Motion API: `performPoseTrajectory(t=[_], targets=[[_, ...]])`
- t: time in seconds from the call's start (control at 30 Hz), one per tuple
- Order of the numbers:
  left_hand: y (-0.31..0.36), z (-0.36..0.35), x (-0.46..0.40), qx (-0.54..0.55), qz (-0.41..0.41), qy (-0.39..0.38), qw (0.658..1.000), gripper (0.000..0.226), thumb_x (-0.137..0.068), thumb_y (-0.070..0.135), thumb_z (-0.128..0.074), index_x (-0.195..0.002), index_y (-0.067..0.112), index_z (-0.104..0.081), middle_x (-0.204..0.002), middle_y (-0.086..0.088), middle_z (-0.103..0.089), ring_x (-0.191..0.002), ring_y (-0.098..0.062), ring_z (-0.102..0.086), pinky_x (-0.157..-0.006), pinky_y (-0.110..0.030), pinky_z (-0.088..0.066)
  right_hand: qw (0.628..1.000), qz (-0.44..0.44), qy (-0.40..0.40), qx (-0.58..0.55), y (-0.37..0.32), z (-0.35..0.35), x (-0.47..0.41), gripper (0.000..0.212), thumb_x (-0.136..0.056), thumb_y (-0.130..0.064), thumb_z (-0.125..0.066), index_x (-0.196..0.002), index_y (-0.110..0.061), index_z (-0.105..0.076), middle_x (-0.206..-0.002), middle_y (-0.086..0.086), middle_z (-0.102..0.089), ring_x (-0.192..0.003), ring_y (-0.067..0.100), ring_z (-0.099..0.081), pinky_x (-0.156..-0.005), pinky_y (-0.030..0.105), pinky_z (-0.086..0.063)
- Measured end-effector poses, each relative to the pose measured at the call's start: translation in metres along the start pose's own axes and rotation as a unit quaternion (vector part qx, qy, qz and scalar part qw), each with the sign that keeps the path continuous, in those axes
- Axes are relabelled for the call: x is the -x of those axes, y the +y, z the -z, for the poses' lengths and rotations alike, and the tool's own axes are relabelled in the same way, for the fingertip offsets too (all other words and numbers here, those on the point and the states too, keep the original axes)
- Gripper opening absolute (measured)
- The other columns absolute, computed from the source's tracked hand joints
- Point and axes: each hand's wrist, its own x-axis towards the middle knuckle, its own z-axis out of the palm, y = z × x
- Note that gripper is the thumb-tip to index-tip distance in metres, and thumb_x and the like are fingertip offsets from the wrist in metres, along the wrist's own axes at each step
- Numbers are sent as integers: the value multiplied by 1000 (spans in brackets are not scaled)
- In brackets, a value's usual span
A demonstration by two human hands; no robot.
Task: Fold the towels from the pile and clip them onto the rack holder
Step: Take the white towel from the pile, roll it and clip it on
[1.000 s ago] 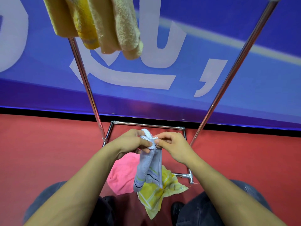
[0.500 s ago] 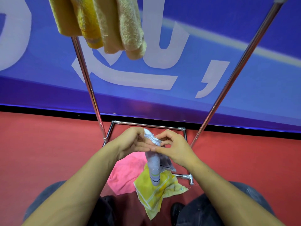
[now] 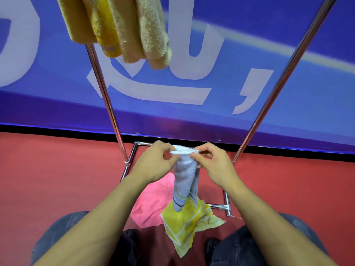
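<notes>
A small pale blue-white towel with thin stripes near its lower end hangs folded between my hands. My left hand pinches its top edge on the left and my right hand pinches it on the right, stretching that edge flat. Below them on the red floor lie a pink towel and a yellow towel with white lines. Several yellow and beige towels hang from the top of the metal rack at the upper left.
The rack's two slanted chrome poles rise on either side of my hands, and its base frame rests on the red floor. A blue banner with white characters stands behind. My knees and dark shoes show at the bottom edge.
My hands have drawn apart, spreading the towel's top edge flat between them. The towel hangs longer and straighter than half a second ago.
</notes>
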Motion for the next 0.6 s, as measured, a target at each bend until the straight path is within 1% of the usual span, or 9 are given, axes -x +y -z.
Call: performPoseTrajectory(t=[0.07,0.1,0.13,0.17,0.23,0.33,0.4,0.5,0.6], targets=[[-1,-4,1,-31,-49,27,998,25,-83,56,-67,-92,34,-60,-114,13,-60,-100,-11,-65,-87,-33,-52,1000,-3,16,-18,-3,3,-1,12,-91,-10,-73,-88,-18,-65,-94,6,-74,-61,14,-68,-66,29,-55],[0,-6,1,-24,-68,41,997,31,-81,61,-65,-93,32,-60,-116,15,-62,-104,-11,-64,-89,-35,-54,999,-7,23,-31,-4,4,-1,12,-92,-10,-72,-88,-17,-63,-94,8,-73,-62,15,-69,-67,30,-56],[2,-7,1,-11,-85,55,995,33,-81,60,-66,-91,30,-60,-112,16,-66,-103,-11,-65,-88,-38,-55,998,-11,30,-49,-5,4,-2,12,-92,-9,-71,-89,-15,-62,-91,10,-72,-63,16,-70,-70,32,-57],[6,-7,3,9,-96,66,993,31,-82,56,-70,-89,27,-61,-103,14,-69,-98,-11,-67,-86,-40,-56,997,-13,36,-74,-7,5,-2,11,-93,-7,-70,-91,-13,-61,-90,12,-71,-65,16,-71,-70,31,-59],[12,-8,5,71,-101,87,989,25,-83,41,-80,-86,25,-61,-86,12,-70,-84,-9,-68,-78,-37,-56,992,-13,47,-120,-11,6,-2,10,-93,-3,-69,-93,-10,-62,-89,14,-70,-65,14,-72,-65,23,-58],[21,-8,7,210,-83,101,969,35,-79,16,-88,-92,25,-57,-72,14,-65,-69,-6,-64,-69,-23,-54,985,-12,62,-160,-15,8,-2,9,-92,-1,-68,-94,-9,-63,-91,14,-71,-68,11,-71,-62,17,-55],[23,-7,6,283,-62,98,952,43,-77,8,-88,-108,21,-61,-68,11,-64,-66,-6,-62,-68,-21,-53,983,-8,60,-176,-17,7,-1,7,-93,-1,-67,-96,-6,-64,-91,14,-72,-72,13,-71,-64,18,-56],[25,-3,5,327,-58,97,938,54,-78,3,-85,-127,12,-64,-67,10,-61,-67,-2,-60,-72,-17,-51,980,-3,49,-195,-22,7,0,6,-94,-1,-65,-97,-6,-64,-88,9,-72,-71,14,-71,-64,18,-57],[24,0,7,366,-66,64,926,64,-81,4,-83,-139,15,-58,-76,4,-57,-74,-4,-59,-77,-16,-50,976,4,28,-217,-26,6,2,9,-95,0,-63,-95,-9,-65,-81,-1,-75,-67,13,-71,-65,19,-58]])
